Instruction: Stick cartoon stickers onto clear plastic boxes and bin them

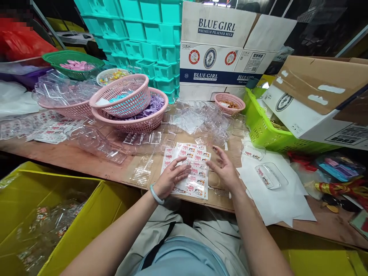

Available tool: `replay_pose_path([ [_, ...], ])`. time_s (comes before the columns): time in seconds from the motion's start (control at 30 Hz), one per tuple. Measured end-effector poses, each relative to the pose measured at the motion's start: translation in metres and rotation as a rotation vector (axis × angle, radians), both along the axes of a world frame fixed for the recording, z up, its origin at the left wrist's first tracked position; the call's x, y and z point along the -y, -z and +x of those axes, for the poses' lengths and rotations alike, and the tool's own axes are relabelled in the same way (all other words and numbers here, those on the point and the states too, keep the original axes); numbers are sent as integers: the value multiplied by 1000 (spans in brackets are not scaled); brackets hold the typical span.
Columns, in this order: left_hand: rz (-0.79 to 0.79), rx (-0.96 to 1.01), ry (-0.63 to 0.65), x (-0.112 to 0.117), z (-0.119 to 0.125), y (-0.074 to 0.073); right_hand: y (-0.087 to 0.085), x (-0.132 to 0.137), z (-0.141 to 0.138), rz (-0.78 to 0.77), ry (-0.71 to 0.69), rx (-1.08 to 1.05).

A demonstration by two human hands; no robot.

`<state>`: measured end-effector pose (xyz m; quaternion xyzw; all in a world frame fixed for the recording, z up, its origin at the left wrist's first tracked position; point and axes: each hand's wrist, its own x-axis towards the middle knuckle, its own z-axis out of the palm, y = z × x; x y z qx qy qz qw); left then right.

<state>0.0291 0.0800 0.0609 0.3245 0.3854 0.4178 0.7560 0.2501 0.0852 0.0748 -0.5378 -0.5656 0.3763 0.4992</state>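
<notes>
Sheets of printed cat stickers (198,180) lie stacked on the cardboard-covered table edge in front of me. My left hand (172,177), a pale bangle on its wrist, is over the left side of the sheets with its fingers stretched out. At their right edge my right hand (225,168) is held with thumb and fingers apart. A faint clear outline shows on the sheets between the hands; I cannot tell what it is. To the right, a clear plastic case (270,175) with a sticker on it rests on white paper (276,209), near another stickered clear case (253,151).
Clear plastic cases (207,120) are heaped behind the sheets. Pink baskets (129,124) stand back left, before turquoise crates (143,23). A green basket (267,134) and a carton (313,96) stand right. A yellow bin (86,214) at lower left holds stickered cases.
</notes>
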Motion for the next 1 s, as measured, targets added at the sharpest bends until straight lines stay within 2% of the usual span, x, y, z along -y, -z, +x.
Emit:
replay_pose_path([
  [0.07, -42, 18, -48, 0, -1, 4, -5, 8, -12, 46, 154, -67],
  [0.17, -101, 66, -91, 1, 1, 7, -6, 24, -33, -52, 106, -206],
  [0.3, -132, 104, -108, 2, 2, 9, -2, 34, -48, -154, 90, -260],
  [0.47, -121, 130, -98, 2, 1, 14, -3, 32, -46, -231, 38, -221],
  [1.0, -125, 173, -128, 2, 2, 16, -9, 32, -56, -241, 44, -43],
])
